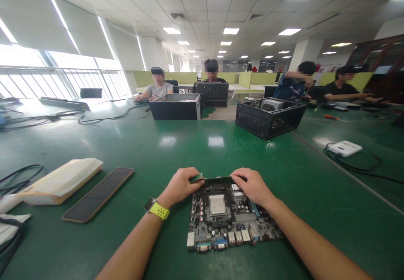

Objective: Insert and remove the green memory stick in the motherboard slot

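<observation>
A black motherboard (227, 219) lies flat on the green table (189, 149) right in front of me, its port row toward me and a square silver processor (217, 205) near its middle. Along its far edge sits a long dark memory stick (217, 181). My left hand (180, 184), with a yellow-strapped watch on the wrist, is closed on the stick's left end. My right hand (252, 185) is closed over the stick's right end, fingers pressed down on it.
A dark flat panel (98, 193) and a cream padded envelope (61, 181) lie to the left, with black cables at the left edge. Open black computer cases (268, 118) (176, 106) stand farther back. A white box with cable (344, 148) lies right. Several people sit at the far end.
</observation>
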Demonstrator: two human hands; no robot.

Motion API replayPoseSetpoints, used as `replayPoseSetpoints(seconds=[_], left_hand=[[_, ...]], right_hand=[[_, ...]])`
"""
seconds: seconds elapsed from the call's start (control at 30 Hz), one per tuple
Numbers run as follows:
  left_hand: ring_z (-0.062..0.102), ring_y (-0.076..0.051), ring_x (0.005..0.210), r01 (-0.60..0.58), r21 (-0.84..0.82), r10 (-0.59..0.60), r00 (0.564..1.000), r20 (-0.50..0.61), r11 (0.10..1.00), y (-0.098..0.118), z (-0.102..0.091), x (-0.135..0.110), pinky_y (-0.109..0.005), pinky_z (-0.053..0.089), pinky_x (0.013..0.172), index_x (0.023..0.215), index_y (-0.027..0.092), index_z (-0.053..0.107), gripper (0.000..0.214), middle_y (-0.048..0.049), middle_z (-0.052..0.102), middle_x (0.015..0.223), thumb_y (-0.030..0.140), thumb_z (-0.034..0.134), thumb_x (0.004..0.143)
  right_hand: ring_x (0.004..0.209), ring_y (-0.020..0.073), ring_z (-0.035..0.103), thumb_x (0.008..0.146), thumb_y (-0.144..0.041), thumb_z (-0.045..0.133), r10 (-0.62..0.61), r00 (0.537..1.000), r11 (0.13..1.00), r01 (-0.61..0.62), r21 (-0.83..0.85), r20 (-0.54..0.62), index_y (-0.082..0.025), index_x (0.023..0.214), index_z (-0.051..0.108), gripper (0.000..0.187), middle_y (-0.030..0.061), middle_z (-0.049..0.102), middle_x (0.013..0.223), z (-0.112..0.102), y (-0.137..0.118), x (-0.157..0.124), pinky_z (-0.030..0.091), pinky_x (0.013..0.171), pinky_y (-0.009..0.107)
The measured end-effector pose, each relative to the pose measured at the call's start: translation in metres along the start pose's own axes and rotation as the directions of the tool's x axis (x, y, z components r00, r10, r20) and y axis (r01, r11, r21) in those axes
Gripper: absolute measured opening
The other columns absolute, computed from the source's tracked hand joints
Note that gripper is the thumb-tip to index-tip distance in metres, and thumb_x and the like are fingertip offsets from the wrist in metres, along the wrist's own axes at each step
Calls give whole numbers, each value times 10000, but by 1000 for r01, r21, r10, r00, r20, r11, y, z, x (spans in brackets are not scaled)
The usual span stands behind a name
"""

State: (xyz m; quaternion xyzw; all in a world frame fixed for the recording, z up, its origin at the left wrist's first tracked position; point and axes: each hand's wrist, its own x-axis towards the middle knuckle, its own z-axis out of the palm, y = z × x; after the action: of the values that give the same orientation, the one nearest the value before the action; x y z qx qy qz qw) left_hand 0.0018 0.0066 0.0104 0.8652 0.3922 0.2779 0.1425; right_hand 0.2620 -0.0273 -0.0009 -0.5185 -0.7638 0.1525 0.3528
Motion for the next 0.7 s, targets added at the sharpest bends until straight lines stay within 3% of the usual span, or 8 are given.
replayPoseSetpoints(seconds=[0.5,0.7], left_hand=[[526,-138,650,63,-46,-63,998,-13,997,3,1,-2,-232,398,633,719,154,651,193,-14,612,690,289,560,821],[547,-142,667,62,-138,-55,997,54,989,3,-4,-3,-240,415,654,782,160,687,225,-21,635,717,283,513,854]], right_hand=[[844,174,606,868,-305,480,-1,1000,1000,1,15,-17,-217,825,697,238,18,706,878,1,0,0,424,805,295],[855,178,605,865,-294,482,-9,1000,1000,9,8,5,-208,829,700,237,30,706,891,0,-1,0,428,816,308]])
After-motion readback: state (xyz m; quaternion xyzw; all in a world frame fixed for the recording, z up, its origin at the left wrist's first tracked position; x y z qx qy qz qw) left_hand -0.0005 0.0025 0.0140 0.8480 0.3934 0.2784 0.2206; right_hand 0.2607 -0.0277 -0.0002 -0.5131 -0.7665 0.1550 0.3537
